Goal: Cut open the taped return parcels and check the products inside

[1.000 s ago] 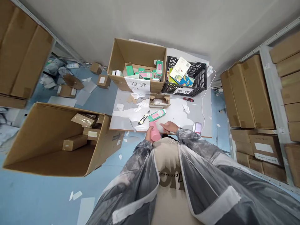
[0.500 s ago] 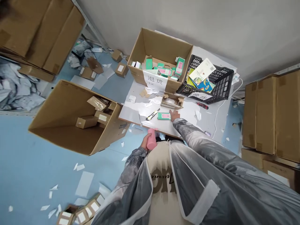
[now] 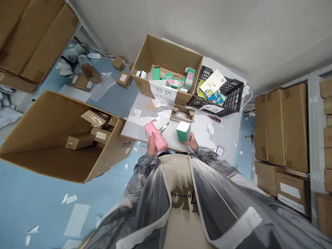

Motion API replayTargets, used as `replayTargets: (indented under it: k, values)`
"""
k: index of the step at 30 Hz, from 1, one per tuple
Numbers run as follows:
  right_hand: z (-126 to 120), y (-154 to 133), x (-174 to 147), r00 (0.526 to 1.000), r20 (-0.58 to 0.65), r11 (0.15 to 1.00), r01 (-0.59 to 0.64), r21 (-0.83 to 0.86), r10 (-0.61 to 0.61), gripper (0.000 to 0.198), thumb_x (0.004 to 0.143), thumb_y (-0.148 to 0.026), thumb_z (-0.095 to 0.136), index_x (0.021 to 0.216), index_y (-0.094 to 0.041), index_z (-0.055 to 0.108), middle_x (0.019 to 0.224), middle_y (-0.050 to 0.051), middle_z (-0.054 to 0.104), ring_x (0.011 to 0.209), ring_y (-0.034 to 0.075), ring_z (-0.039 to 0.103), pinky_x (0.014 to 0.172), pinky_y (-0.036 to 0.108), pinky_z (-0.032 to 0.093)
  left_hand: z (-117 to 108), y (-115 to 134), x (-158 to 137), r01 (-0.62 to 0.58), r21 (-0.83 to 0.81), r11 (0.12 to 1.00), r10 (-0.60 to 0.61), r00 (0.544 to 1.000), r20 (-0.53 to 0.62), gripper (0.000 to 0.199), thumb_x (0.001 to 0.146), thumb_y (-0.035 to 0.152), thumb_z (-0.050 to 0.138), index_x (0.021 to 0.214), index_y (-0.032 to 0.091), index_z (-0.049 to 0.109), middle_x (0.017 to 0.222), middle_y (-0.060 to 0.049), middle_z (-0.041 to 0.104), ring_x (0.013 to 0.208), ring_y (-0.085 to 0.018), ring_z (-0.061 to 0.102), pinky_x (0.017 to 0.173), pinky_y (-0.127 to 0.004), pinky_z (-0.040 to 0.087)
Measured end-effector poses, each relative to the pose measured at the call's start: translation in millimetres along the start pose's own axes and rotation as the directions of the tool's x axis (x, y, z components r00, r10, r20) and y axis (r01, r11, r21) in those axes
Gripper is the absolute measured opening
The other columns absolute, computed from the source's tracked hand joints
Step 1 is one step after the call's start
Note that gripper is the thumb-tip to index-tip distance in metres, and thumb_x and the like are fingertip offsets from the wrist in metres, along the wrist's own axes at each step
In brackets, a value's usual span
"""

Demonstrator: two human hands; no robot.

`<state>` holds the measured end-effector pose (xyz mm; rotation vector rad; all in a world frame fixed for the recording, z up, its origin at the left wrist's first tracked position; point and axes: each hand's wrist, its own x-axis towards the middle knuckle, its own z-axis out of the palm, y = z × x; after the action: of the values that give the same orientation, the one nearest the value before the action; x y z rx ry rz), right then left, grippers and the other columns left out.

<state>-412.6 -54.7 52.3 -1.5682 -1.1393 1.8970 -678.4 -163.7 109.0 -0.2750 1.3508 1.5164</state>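
Note:
My left hand [image 3: 152, 145] is wrapped round a pink bottle [image 3: 156, 137], which it holds tilted over the table's front edge. A small strap or loop shows at the bottle's upper end. In my right hand [image 3: 191, 141] is a green and white carton [image 3: 183, 132], raised at the front of the white table [image 3: 135, 126] with its white end facing up. Between the two lies a utility knife [image 3: 164, 127], partly covered by the bottle. Behind the carton rests an opened small brown box [image 3: 182, 114] with white material inside.
A large cardboard box [image 3: 145, 86] with green cartons stands at the table's back, beside a black crate [image 3: 233, 100] holding booklets. A red-and-black tool [image 3: 214, 119] lies near the crate. At left, an open carton [image 3: 88, 173] contains brown boxes. Paper scraps litter the floor.
My right hand has lifted the green carton off the table and turned its white end up. My left hand has raised the pink bottle and tilted it over the table edge. The view has shifted.

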Motion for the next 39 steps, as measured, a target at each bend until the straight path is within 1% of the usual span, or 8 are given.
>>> replayTargets:
  k: [7,10,15,24,30,34,37,39]
  values:
    - [7,-69,-33,0.981,0.145,0.762,-0.190,0.619,0.127,0.042,0.101,-0.049,0.088,0.130,-0.028,0.065,0.114,0.005,0.089,0.118,0.032,0.091,0.099,0.053,0.081,51,32,-7,-0.392,0.202,0.898,0.307,0.885,0.350,0.069,0.083,0.068,0.099,0.129,0.025,0.071,0.110,-0.005,0.078,0.099,-0.026,0.077,0.093,-0.038,0.065]
    - [14,-102,-38,0.979,0.158,0.715,-0.201,0.670,0.127,0.042,0.108,-0.061,0.080,0.129,-0.026,0.069,0.113,0.007,0.090,0.116,0.032,0.092,0.099,0.049,0.081,62,48,-25,-0.420,0.343,0.840,0.162,0.798,0.581,0.073,0.079,0.059,0.104,0.136,0.022,0.077,0.117,-0.007,0.081,0.109,-0.030,0.076,0.100,-0.039,0.063]
    - [26,-132,-52,0.989,0.103,0.761,-0.146,0.632,0.104,0.050,0.110,-0.073,0.075,0.125,-0.025,0.075,0.105,0.007,0.091,0.108,0.031,0.091,0.098,0.047,0.080,69,67,-56,-0.288,0.558,0.778,-0.283,0.633,0.721,0.078,0.074,0.052,0.110,0.140,0.017,0.084,0.118,-0.010,0.085,0.121,-0.040,0.076,0.103,-0.041,0.063]
    - [29,-137,-88,0.999,0.031,0.907,-0.041,0.418,0.031,0.037,0.101,-0.043,0.094,0.127,-0.028,0.072,0.106,0.001,0.089,0.088,0.023,0.086,0.085,0.043,0.082,52,56,-51,0.190,0.612,0.768,-0.587,0.591,0.554,0.058,0.092,0.057,0.105,0.123,0.019,0.074,0.098,-0.010,0.081,0.079,-0.026,0.080,0.073,-0.032,0.063]
    - [37,-145,-91,0.994,0.112,0.904,-0.029,0.426,-0.021,0.045,0.097,-0.038,0.100,0.126,-0.028,0.067,0.104,0.000,0.085,0.095,0.023,0.085,0.091,0.051,0.084,43,83,-35,0.477,0.619,0.624,-0.781,0.404,0.476,0.061,0.116,0.067,0.065,0.131,0.009,0.079,0.098,-0.020,0.083,0.064,-0.028,0.075,0.051,-0.035,0.059]
    - [49,-149,-92,0.992,0.076,0.898,0.056,0.436,-0.099,0.051,0.092,-0.035,0.103,0.127,-0.030,0.065,0.114,0.001,0.087,0.108,0.027,0.087,0.090,0.052,0.085,41,84,-40,0.365,0.603,0.709,-0.698,0.484,0.528,0.062,0.109,0.066,0.077,0.136,0.011,0.079,0.104,-0.021,0.086,0.066,-0.029,0.078,0.055,-0.037,0.062]
    - [57,-150,-99,0.989,0.030,0.885,0.117,0.450,-0.146,0.055,0.091,-0.035,0.104,0.129,-0.031,0.065,0.118,0.002,0.088,0.115,0.029,0.087,0.090,0.050,0.084,43,79,-57,0.046,0.534,0.844,-0.426,0.663,0.615,0.070,0.089,0.062,0.103,0.136,0.016,0.080,0.105,-0.015,0.089,0.075,-0.030,0.081,0.066,-0.037,0.065]
    - [61,-148,-105,0.988,0.045,0.883,0.110,0.457,-0.146,0.056,0.090,-0.037,0.105,0.129,-0.031,0.066,0.120,0.002,0.089,0.117,0.029,0.087,0.091,0.049,0.084,46,78,-71,-0.216,0.493,0.843,-0.193,0.733,0.652,0.072,0.077,0.055,0.113,0.131,0.018,0.086,0.110,-0.012,0.090,0.093,-0.035,0.085,0.080,-0.038,0.068]
